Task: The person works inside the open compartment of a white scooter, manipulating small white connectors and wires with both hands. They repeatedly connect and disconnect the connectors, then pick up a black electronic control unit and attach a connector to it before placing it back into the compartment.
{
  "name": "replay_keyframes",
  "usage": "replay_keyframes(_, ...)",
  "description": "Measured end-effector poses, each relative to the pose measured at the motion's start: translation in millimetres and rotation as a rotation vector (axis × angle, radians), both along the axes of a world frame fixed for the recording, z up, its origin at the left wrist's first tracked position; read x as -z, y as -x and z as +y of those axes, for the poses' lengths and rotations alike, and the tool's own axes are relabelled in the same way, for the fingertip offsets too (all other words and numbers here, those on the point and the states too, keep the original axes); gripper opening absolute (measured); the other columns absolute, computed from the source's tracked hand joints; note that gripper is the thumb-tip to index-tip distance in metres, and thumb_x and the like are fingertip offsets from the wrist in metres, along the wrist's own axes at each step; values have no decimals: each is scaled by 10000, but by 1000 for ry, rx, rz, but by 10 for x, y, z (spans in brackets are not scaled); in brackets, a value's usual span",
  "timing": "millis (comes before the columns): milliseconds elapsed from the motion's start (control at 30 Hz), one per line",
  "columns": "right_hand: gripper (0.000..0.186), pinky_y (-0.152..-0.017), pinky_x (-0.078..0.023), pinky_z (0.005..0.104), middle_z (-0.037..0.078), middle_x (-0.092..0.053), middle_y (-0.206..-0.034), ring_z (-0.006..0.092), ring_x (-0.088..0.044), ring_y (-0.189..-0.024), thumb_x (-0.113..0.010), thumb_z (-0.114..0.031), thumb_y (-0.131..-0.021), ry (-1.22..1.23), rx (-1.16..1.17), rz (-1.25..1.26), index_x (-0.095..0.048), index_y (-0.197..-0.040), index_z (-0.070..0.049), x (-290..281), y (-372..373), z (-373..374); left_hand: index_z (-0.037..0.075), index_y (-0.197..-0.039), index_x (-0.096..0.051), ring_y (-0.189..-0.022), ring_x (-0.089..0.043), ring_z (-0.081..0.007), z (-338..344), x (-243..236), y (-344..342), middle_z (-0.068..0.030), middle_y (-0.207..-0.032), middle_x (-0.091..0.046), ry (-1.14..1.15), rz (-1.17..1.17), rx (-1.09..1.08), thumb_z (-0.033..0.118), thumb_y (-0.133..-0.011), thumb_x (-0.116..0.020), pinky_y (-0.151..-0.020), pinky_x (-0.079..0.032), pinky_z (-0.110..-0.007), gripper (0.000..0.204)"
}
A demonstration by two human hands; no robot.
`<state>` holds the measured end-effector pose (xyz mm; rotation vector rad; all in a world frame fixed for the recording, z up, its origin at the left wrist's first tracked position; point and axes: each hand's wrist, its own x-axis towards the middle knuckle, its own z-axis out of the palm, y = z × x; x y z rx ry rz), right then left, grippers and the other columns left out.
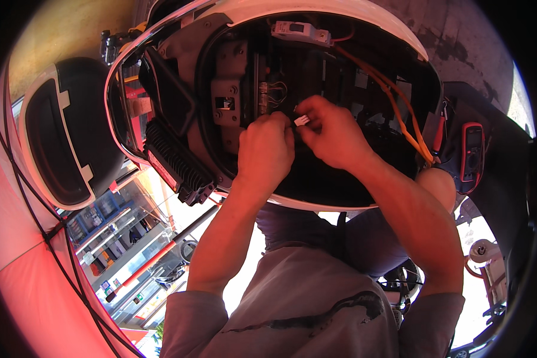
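Observation:
Both my hands are inside the open, dark compartment of a white-rimmed vehicle body (340, 207). In my right hand (337, 134), a small white plug connector (302, 120) sits pinched between thumb and fingers. My left hand (264, 149) is closed right beside it, back of the hand upward. Its fingertips almost meet the connector, and whatever they grip is hidden. Thin pale wires (277, 90) loop out of a strip just beyond my left hand. A metal bracket (225, 83) with a square opening stands to the left of that hand.
A grey circuit breaker (301, 33) lies at the compartment's far edge, with orange cables (394, 95) running right. At right are a red-handled tool (440, 134) and a red-framed multimeter (472, 155). A finned black box (176, 161) and a dark padded lid (56, 140) are at left.

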<state>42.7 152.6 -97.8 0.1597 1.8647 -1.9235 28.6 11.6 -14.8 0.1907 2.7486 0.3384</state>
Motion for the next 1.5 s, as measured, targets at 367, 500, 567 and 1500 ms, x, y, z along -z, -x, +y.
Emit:
replay_keyframes(367, 269, -755, -532, 265, 68, -718, -989, 125, -679, -868, -677, -24, -903, 300, 39, -295, -658, -1170, 4, 78, 66, 28, 1, -877, -631, -794, -668, -418, -29, 66, -6, -199, -833, -668, -102, 66, -44, 8, -824, -660, -689, -536, -500, 61)
replay_keyframes(500, 272, -782, -533, 273, 74, -710, -1009, 136, -673, -886, -629, -15, -930, 296, 10, -347, -646, -1201, -8, 39, 88, 52, -8, -902, -626, -805, -667, -443, -39, 85, -22, -222, -846, -667, -110, 32, -66, 23, -839, -642, -697, -538, -523, 72)
replay_keyframes(567, 278, -791, -535, 279, 78, -707, -1021, 140, -670, -894, -608, -12, -943, 289, 7, -362, -637, -1219, -11, 30, 87, 59, -13, -913, -626, -806, -667, -451, -33, 92, -34, -230, -848, -667, -103, 19, -75, 33, -844, -638, -698, -539, -531, 84)
replay_keyframes(1500, 257, -826, -545, 290, 69, -683, -1058, 151, -651, -930, -613, -59, -973, 356, 30, -379, -605, -1228, -32, 88, 71, 78, -21, -1012, -637, -826, -696, -446, -18, 128, -18, -256, -932, -686, -132, -21, -72, 47, -771, -712, -715, -573, -506, 262)
